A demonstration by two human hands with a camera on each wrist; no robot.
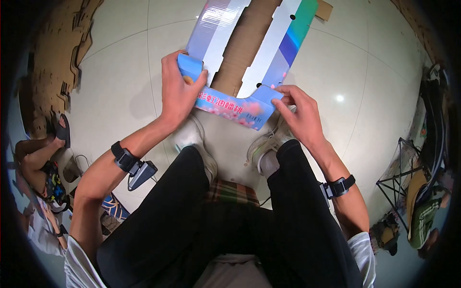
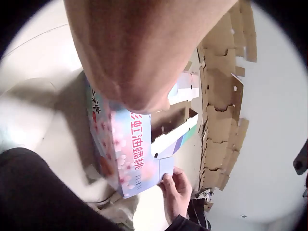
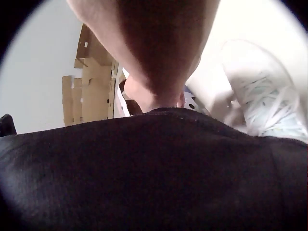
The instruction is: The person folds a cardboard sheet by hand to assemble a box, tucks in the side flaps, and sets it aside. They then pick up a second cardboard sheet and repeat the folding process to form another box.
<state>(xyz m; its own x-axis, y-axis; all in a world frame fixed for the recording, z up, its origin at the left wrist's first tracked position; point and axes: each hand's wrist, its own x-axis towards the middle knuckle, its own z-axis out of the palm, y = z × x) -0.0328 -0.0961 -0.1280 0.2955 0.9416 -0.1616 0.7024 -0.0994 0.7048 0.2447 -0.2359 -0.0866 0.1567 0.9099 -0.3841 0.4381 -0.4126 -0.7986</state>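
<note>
Blue-and-pink printed cardboard box point(image 1: 216, 29), partly folded: end panel point(image 1: 222, 108) shaped, middle uncovered; corner flaps point(image 1: 263, 94) are pinched by fingers of left hand point(image 1: 176, 92) and right hand point(image 1: 305, 114).

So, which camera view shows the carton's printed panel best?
The head view: the printed panel lies nearly uncovered between left hand and right hand. The left wrist view shows much, but a forearm hides one end. In the right wrist view, I cannot identify it.

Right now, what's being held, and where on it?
The printed cardboard box, at its near end: the left hand grips the left corner flap, the right hand pinches the right corner flap.
</note>
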